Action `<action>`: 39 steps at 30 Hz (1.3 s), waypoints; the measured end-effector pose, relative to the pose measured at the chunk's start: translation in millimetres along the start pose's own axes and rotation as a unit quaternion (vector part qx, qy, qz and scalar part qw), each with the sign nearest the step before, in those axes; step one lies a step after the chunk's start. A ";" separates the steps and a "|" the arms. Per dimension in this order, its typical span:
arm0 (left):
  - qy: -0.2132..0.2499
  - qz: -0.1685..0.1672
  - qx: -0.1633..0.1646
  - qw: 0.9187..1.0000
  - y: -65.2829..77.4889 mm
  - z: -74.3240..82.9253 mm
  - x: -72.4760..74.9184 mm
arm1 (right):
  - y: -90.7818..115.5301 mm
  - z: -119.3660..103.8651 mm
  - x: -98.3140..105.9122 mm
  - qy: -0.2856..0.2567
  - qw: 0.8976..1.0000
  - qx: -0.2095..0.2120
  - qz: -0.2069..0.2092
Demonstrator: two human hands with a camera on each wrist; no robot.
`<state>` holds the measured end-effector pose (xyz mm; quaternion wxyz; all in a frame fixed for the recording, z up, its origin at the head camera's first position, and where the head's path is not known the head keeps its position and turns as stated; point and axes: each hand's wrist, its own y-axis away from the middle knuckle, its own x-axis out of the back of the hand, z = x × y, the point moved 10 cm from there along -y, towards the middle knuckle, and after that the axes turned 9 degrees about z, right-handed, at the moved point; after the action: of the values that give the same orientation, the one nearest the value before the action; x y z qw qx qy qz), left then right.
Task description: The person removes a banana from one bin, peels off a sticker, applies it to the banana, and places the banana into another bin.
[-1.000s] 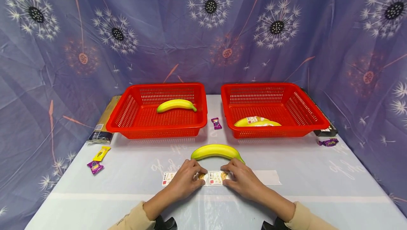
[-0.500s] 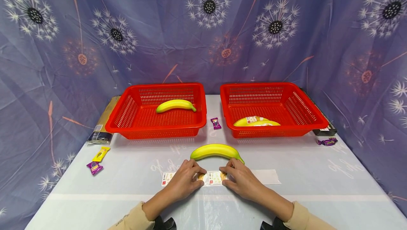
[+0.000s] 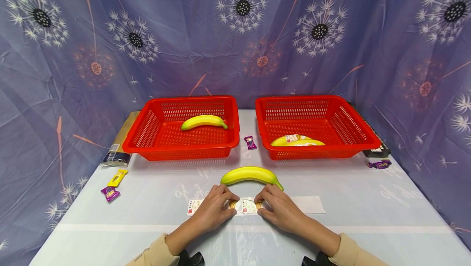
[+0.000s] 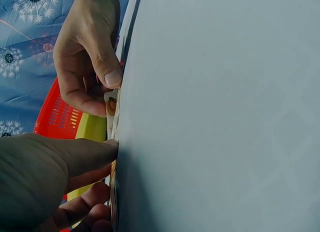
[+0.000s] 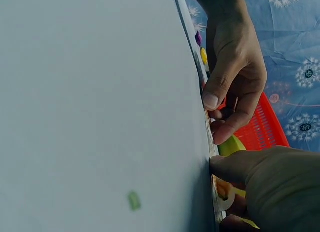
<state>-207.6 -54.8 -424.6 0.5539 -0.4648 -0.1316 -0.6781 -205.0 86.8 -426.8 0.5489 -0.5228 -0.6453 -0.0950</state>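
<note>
A strip of banana stickers point(image 3: 310, 205) lies flat across the front of the table, printed at its left and bare at its right end. My left hand point(image 3: 216, 208) holds the strip, thumb at its near edge and fingertips at the far edge. My right hand point(image 3: 277, 207) pinches one sticker point(image 3: 249, 206) between thumb and forefinger; its upper edge bows up from the strip. In the left wrist view, this sticker point(image 4: 111, 104) stands partly raised at the right fingertips. Just behind both hands lies a yellow banana point(image 3: 250, 174), its green tip close to the right knuckles.
A red basket point(image 3: 184, 154) at the back left holds one banana point(image 3: 203, 122). Another red basket point(image 3: 312, 153) at the back right holds bananas with stickers point(image 3: 294, 138). Wrapped candies point(image 3: 117, 177) lie at the left, one candy point(image 3: 250, 142) between the baskets and purple ones point(image 3: 380, 164) at right.
The edge of the sticker under my right hand has come up a little from the strip, and the right fingertips have shifted slightly left. The left hand stays in place.
</note>
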 end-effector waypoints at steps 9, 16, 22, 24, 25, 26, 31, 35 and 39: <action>0.001 -0.002 0.003 1.000 0.4 -0.2 -0.4 | 0.5 6.0 0.8 -0.069 0.997 -0.044 0.002; 0.007 0.004 -0.003 1.000 0.4 1.5 1.2 | 2.3 13.9 2.1 -0.095 0.992 -0.078 0.013; 0.009 0.006 -0.006 1.000 0.5 1.6 1.3 | 4.4 18.8 1.1 -0.137 0.985 -0.107 0.018; 0.009 0.006 -0.005 1.000 0.7 1.4 1.4 | 4.6 19.1 1.8 -0.157 0.981 -0.113 0.021; 0.009 0.005 -0.005 1.000 0.8 1.3 1.3 | 4.7 19.5 2.1 -0.169 0.979 -0.115 0.021; 0.010 0.005 -0.004 1.000 0.9 1.3 1.1 | 4.9 19.7 2.5 -0.181 0.976 -0.118 0.021; 0.008 -0.004 0.002 1.000 0.9 0.5 -0.3 | 5.6 25.7 2.6 -0.231 0.959 -0.163 0.005; 0.007 -0.005 0.002 1.000 0.7 0.7 0.1 | 1.0 30.1 9.8 -0.240 0.954 -0.180 0.015; 0.007 -0.001 -0.001 1.000 1.1 1.1 0.6 | -9.0 35.8 21.2 -0.224 0.955 -0.190 0.038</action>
<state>-206.1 -54.7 -423.9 0.5533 -0.4607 -0.1276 -0.6822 -230.6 120.0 -419.2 0.2841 -0.6498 -0.7010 -0.0757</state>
